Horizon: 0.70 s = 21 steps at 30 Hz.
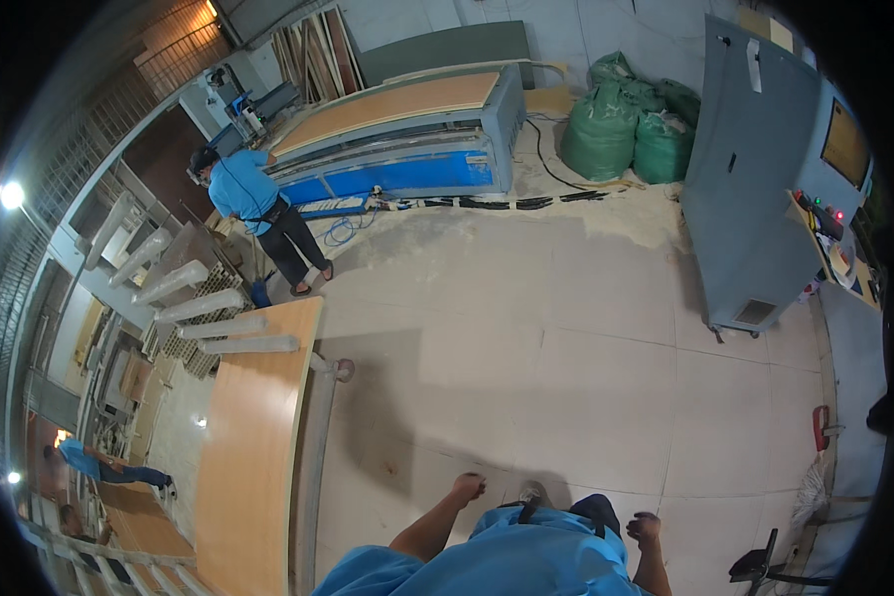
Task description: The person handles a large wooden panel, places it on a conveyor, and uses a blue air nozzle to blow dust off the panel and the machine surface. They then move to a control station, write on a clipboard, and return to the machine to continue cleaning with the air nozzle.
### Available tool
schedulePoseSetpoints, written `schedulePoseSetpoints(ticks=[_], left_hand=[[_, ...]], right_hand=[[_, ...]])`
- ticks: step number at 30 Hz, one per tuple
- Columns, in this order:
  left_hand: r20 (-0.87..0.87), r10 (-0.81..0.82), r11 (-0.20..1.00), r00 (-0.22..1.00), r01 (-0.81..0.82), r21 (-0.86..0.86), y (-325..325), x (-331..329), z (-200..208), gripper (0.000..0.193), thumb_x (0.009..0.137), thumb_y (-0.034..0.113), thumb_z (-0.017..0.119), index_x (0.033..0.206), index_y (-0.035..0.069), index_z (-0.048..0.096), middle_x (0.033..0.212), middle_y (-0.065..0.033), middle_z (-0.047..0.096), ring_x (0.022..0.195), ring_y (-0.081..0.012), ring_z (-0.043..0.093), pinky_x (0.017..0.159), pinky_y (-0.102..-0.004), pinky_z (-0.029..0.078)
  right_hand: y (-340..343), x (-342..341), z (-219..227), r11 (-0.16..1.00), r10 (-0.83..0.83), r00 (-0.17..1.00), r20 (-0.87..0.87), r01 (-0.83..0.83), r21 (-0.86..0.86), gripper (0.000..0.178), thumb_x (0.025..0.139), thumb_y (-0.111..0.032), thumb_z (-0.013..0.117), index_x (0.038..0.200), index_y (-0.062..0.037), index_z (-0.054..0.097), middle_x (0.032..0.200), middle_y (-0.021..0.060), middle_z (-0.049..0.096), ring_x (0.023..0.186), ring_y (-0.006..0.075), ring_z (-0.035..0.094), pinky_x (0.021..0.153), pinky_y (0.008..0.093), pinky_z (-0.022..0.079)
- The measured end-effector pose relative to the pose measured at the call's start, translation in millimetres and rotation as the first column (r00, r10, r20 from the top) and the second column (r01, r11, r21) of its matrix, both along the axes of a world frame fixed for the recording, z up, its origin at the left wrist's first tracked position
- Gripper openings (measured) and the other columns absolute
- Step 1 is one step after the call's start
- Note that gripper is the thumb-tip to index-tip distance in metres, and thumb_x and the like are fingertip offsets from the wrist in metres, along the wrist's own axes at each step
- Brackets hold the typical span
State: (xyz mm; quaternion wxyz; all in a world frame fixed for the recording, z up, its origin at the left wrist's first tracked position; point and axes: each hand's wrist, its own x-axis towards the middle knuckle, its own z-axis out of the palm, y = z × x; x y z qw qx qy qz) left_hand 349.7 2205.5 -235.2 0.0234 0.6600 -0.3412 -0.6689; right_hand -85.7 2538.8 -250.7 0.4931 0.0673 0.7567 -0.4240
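My left hand (469, 486) hangs over the tiled floor (566, 397) in front of my body, its fingers curled in with nothing seen in them. To my right, my right hand (645, 526) hangs low by my side, also loosely closed, and no object shows in it. Neither hand touches anything. Nearest to the left hand is a wood-faced panel (248, 427) lying on a metal rack (313, 477) with wrapped rollers (223, 326). One of my shoes (533, 493) shows just below my blue shirt.
Ahead stands a large blue machine (407, 169) bearing a wooden board (387, 107); a person in blue (248, 194) works at it. Green sacks (601, 129) sit beside it. A grey control cabinet (750, 169) is at right. More people (99, 462) are at far left. Cables (507, 204) cross the floor.
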Motion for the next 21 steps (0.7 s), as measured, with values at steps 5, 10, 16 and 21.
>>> schedulePoseSetpoints(ticks=[5,10,16,21], left_hand=[[-0.229,-0.076,0.986,0.970,0.039,-0.160,-79,-83,6,0.018,0.097,0.031,0.063,0.093,0.015,0.067,0.087,-0.0009,0.068,0.081,-0.0134,0.066,0.076,-0.0341,0.053],[-0.039,-0.092,0.992,0.995,0.088,-0.085,-102,-151,-11,0.020,0.097,0.030,0.061,0.096,0.011,0.066,0.086,-0.0028,0.067,0.079,-0.0145,0.066,0.068,-0.0302,0.054],[0.196,-0.113,0.993,0.974,0.116,-0.003,-98,-218,3,0.042,0.094,0.036,0.065,0.119,0.002,0.067,0.100,-0.0096,0.071,0.087,-0.0216,0.070,0.070,-0.0363,0.055],[0.142,-0.117,0.993,0.983,0.119,-0.006,-120,-291,30,0.047,0.094,0.040,0.066,0.122,0.002,0.065,0.103,-0.0078,0.069,0.081,-0.0179,0.063,0.069,-0.0340,0.054]], right_hand=[[29,-29,-71,0.505,0.619,-0.119,-0.777,-0.697,0.509,0.015,0.075,-0.011,0.066,0.088,-0.0069,0.072,0.075,0.0099,0.069,0.067,0.0299,0.068,0.061,0.0428,0.055],[-4,-84,-135,0.517,0.818,0.293,-0.494,-0.751,0.411,0.041,0.087,-0.048,0.057,0.108,-0.0185,0.077,0.117,0.0114,0.073,0.113,0.0317,0.067,0.093,0.0440,0.054],[-104,-206,-189,0.443,0.575,-0.132,-0.808,-0.780,0.443,0.023,0.069,-0.032,0.073,0.082,-0.0124,0.074,0.083,0.0095,0.072,0.077,0.0309,0.068,0.069,0.0461,0.054],[-207,-342,-146,0.455,0.607,0.039,-0.793,-0.836,0.307,0.023,0.063,-0.031,0.077,0.077,-0.0129,0.074,0.091,0.0068,0.075,0.077,0.0250,0.071,0.078,0.0431,0.057]])
